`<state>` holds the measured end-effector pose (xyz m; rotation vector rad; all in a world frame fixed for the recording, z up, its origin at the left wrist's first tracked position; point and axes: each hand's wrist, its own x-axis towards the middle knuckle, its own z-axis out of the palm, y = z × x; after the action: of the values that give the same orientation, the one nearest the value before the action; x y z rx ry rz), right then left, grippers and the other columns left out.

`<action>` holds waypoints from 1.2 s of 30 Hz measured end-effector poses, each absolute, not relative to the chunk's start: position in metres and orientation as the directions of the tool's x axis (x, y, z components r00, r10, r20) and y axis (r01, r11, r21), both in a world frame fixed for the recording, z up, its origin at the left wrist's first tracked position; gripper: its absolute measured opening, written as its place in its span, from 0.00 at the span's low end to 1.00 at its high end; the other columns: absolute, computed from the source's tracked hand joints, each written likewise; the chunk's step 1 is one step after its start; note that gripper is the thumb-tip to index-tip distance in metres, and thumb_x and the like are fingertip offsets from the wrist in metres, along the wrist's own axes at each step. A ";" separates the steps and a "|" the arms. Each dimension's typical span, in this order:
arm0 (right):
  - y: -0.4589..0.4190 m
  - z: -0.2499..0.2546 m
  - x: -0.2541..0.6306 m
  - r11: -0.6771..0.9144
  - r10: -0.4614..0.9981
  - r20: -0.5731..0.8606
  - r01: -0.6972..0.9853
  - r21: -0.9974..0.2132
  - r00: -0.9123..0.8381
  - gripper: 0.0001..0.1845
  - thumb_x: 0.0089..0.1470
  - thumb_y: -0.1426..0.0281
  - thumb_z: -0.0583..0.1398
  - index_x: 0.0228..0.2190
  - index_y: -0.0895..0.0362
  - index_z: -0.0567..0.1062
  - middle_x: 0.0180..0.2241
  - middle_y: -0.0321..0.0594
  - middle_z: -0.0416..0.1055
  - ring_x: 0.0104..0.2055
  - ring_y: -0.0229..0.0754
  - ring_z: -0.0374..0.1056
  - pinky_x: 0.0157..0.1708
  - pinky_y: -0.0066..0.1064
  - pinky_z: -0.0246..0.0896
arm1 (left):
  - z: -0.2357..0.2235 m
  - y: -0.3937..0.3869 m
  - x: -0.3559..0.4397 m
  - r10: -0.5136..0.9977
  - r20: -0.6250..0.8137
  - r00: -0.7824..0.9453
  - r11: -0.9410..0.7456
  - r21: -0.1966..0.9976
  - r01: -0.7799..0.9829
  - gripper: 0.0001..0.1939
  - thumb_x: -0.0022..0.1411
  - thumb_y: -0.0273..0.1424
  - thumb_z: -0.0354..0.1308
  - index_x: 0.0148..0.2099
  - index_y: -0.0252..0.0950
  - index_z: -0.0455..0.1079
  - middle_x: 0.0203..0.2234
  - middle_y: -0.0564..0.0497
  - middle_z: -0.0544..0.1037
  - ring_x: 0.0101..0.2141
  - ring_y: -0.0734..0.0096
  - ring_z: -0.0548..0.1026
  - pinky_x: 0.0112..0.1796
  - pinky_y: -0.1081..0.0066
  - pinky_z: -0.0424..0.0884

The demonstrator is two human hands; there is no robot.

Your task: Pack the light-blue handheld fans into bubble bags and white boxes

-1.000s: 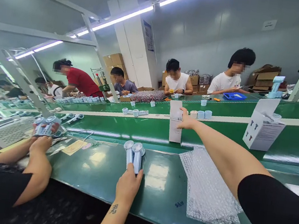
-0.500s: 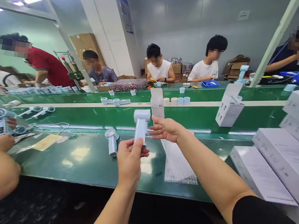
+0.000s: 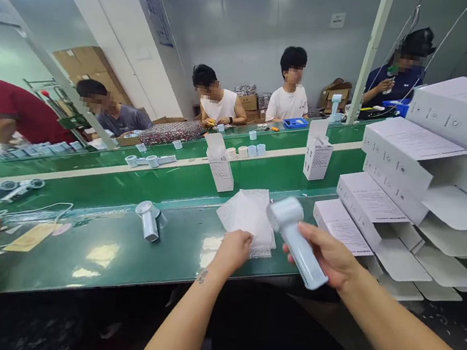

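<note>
My right fingers (image 3: 311, 233) are wrapped firmly around the handle of a glossy pale-blue plastic device with a thick rounded head (image 3: 299, 246), thumb on top, fingertips showing on the near side. I hold it tilted in the air, head up to the left, handle end down to the right, against my palm. The head is slightly blurred and, from where I look, comes just beside the right edge of a loose pile of clear bubble-wrap sheets (image 3: 249, 212), with the handle reaching away to the pile's right.

My left fingers (image 3: 245, 240) are curled nearly closed over the near edge of that pile; whether they have pinched a sheet I cannot tell.

The pile lies on a shiny green table (image 3: 106, 261). Well to its left lies a second pale-blue device with a round head (image 3: 150, 222). Just behind the pile, to the left, a narrow white cardboard carton with its top flap up (image 3: 221, 173) stands on a green conveyor belt (image 3: 268, 174); behind and to the right stands another open white carton (image 3: 318, 158). To the pile's right rises a stack of white printed boxes (image 3: 363, 218), several with flaps open.
</note>
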<state>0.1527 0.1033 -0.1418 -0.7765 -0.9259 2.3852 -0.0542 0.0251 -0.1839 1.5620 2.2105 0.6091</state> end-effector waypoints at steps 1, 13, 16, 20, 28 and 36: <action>0.097 -0.151 0.157 -0.716 0.520 -0.380 -0.148 -0.682 -0.765 0.13 0.51 0.66 0.62 0.37 0.60 0.70 0.29 0.42 0.73 0.29 0.42 0.73 0.26 0.31 0.71 | -0.180 0.026 -0.055 0.944 -0.058 -0.324 0.299 0.560 0.772 0.13 0.57 0.25 0.48 0.32 0.36 0.74 0.30 0.46 0.77 0.36 0.63 0.73 0.41 0.67 0.65; 0.105 -0.183 0.116 -0.626 0.216 -0.333 0.131 -0.769 -0.918 0.17 0.51 0.67 0.60 0.42 0.61 0.67 0.29 0.42 0.72 0.26 0.41 0.73 0.21 0.28 0.69 | -0.152 0.002 -0.065 0.873 -0.046 -0.485 0.238 0.909 0.342 0.13 0.48 0.38 0.57 0.28 0.32 0.72 0.18 0.53 0.71 0.20 0.76 0.65 0.25 0.73 0.62; 0.100 -0.183 0.120 -0.603 0.290 -0.372 0.134 -0.786 -0.882 0.15 0.53 0.68 0.59 0.41 0.61 0.67 0.28 0.42 0.72 0.24 0.41 0.73 0.20 0.28 0.69 | -0.139 -0.006 -0.055 0.863 0.165 -0.478 0.141 0.829 0.541 0.09 0.53 0.35 0.57 0.30 0.34 0.72 0.22 0.52 0.74 0.24 0.74 0.69 0.28 0.72 0.65; 0.100 -0.175 0.129 -0.602 0.335 -0.344 0.081 -0.794 -0.877 0.18 0.52 0.69 0.60 0.44 0.61 0.66 0.28 0.44 0.74 0.25 0.44 0.74 0.20 0.30 0.69 | -0.132 -0.026 -0.039 0.852 0.506 -0.137 -0.132 0.460 0.878 0.07 0.61 0.26 0.50 0.35 0.37 0.70 0.28 0.51 0.75 0.30 0.73 0.72 0.32 0.72 0.68; 0.086 -0.170 0.122 -0.571 0.506 -0.321 -0.032 -0.820 -0.801 0.21 0.51 0.67 0.62 0.46 0.57 0.64 0.27 0.40 0.74 0.23 0.41 0.73 0.22 0.32 0.70 | -0.191 -0.027 -0.024 0.588 0.755 -0.291 0.157 0.246 0.956 0.05 0.58 0.23 0.52 0.38 0.34 0.66 0.26 0.49 0.72 0.27 0.70 0.72 0.30 0.70 0.71; 0.084 -0.174 0.115 -0.579 0.539 -0.390 0.007 -0.815 -0.747 0.20 0.48 0.63 0.64 0.40 0.57 0.65 0.25 0.38 0.73 0.24 0.41 0.72 0.23 0.30 0.68 | -0.181 -0.026 -0.001 0.510 0.796 -0.327 0.031 0.363 0.931 0.05 0.59 0.23 0.53 0.37 0.35 0.68 0.26 0.51 0.74 0.27 0.73 0.73 0.32 0.73 0.71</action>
<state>0.1150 0.0842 -0.1742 -0.9081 -1.2274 2.3708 -0.0014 -0.0257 -0.1812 1.9733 2.5231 1.6741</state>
